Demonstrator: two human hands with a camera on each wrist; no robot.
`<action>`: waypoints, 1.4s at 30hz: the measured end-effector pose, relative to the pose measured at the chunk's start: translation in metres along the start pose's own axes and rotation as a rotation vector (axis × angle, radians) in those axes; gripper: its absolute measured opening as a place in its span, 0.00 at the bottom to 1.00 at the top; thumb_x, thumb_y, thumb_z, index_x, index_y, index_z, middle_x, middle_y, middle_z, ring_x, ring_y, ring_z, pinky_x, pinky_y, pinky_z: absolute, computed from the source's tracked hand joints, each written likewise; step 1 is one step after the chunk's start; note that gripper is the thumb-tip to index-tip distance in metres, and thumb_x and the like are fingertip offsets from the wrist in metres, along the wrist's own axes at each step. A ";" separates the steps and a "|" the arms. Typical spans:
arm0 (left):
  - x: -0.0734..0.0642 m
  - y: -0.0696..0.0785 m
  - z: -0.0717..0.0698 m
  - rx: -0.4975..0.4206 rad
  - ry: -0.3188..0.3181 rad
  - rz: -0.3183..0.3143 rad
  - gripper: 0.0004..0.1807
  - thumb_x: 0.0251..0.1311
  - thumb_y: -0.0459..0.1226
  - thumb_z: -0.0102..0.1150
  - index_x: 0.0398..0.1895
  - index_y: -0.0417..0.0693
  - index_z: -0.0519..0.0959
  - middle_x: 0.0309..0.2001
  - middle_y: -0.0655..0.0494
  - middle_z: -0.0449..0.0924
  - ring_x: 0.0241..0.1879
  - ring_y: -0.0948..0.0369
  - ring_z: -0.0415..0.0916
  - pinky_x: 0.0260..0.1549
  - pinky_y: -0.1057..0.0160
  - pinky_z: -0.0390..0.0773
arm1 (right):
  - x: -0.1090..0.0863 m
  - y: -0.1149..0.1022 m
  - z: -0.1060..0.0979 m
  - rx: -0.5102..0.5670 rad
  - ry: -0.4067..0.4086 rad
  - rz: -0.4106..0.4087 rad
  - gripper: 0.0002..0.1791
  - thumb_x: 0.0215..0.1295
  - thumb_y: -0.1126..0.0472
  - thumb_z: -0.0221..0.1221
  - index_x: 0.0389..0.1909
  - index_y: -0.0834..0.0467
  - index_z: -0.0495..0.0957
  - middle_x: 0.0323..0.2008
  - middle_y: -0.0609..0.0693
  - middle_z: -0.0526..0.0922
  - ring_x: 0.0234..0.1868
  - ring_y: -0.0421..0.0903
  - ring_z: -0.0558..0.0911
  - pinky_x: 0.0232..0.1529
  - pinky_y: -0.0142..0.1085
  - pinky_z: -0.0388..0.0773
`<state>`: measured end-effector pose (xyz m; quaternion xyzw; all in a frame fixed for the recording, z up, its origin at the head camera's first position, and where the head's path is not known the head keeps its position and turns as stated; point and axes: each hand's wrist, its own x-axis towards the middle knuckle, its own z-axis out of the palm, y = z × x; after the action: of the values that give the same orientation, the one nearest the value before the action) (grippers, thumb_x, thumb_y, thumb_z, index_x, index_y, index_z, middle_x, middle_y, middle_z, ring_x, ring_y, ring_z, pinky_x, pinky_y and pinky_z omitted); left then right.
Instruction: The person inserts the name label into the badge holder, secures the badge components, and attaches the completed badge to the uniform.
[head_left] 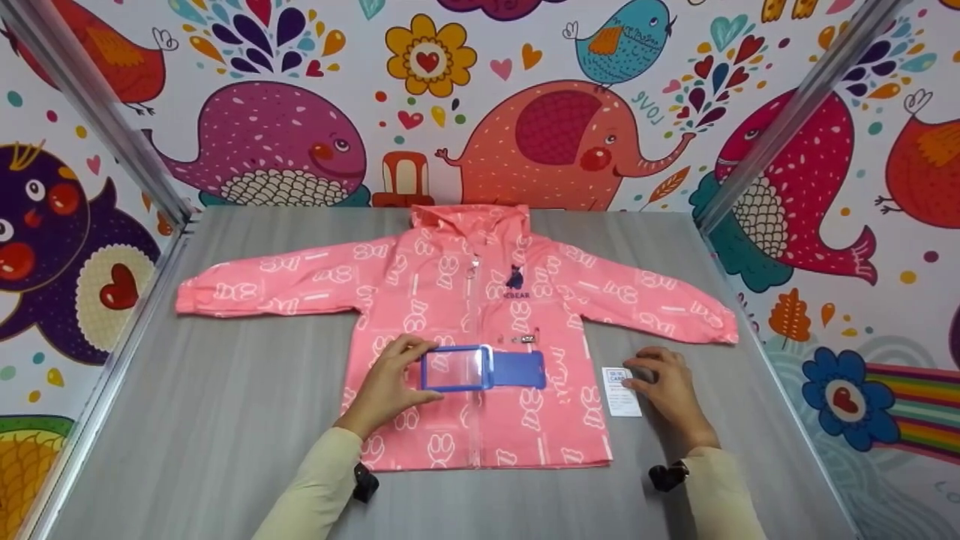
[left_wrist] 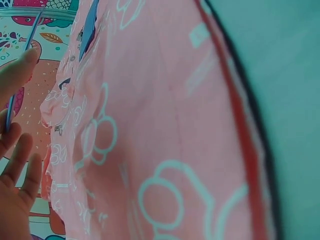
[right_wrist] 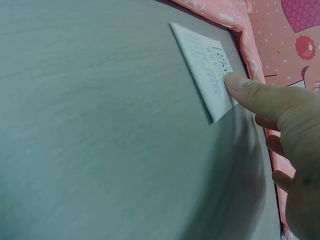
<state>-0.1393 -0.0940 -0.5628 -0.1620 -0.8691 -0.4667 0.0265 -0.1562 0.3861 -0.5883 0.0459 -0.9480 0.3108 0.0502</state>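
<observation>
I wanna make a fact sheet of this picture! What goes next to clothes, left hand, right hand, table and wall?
Clothes: pink jacket with white drawings, laid out flat
Left hand: holds the edge of a blue card holder over the jacket
Right hand: touches a white card; can't tell if pinching it
Table: grey, under the jacket
Wall: cartoon animals, including an orange elephant

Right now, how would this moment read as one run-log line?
left grip: holds blue-framed holder over pink jacket | right grip: thumb touching white card, pinch unclear | jacket: spread on table
</observation>
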 end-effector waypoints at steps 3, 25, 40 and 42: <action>0.000 -0.001 0.000 0.000 -0.003 -0.001 0.42 0.36 0.38 0.83 0.61 0.50 0.77 0.53 0.60 0.72 0.53 0.57 0.75 0.55 0.53 0.82 | 0.002 -0.001 0.000 -0.005 0.006 -0.011 0.14 0.50 0.63 0.73 0.41 0.57 0.88 0.52 0.60 0.79 0.56 0.58 0.69 0.58 0.57 0.58; -0.001 -0.001 0.000 0.015 0.001 -0.016 0.41 0.36 0.38 0.83 0.61 0.50 0.77 0.53 0.61 0.72 0.51 0.57 0.75 0.54 0.54 0.82 | 0.013 -0.014 -0.001 -0.037 -0.019 -0.029 0.09 0.53 0.72 0.68 0.34 0.58 0.83 0.37 0.53 0.86 0.40 0.49 0.76 0.47 0.45 0.71; -0.001 0.000 -0.001 0.004 0.001 -0.010 0.41 0.35 0.38 0.83 0.60 0.50 0.78 0.52 0.60 0.73 0.50 0.57 0.76 0.53 0.52 0.82 | 0.015 -0.021 -0.015 -0.054 -0.012 -0.044 0.08 0.56 0.71 0.66 0.35 0.58 0.87 0.36 0.53 0.88 0.37 0.48 0.82 0.42 0.39 0.79; 0.000 -0.001 -0.001 0.007 0.002 -0.013 0.41 0.35 0.38 0.83 0.60 0.49 0.78 0.52 0.60 0.73 0.50 0.56 0.76 0.53 0.51 0.82 | 0.017 -0.023 -0.021 -0.038 -0.022 -0.034 0.08 0.57 0.71 0.66 0.36 0.58 0.87 0.36 0.53 0.88 0.36 0.45 0.81 0.39 0.35 0.78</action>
<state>-0.1391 -0.0953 -0.5627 -0.1559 -0.8716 -0.4641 0.0251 -0.1685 0.3786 -0.5559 0.0643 -0.9533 0.2915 0.0458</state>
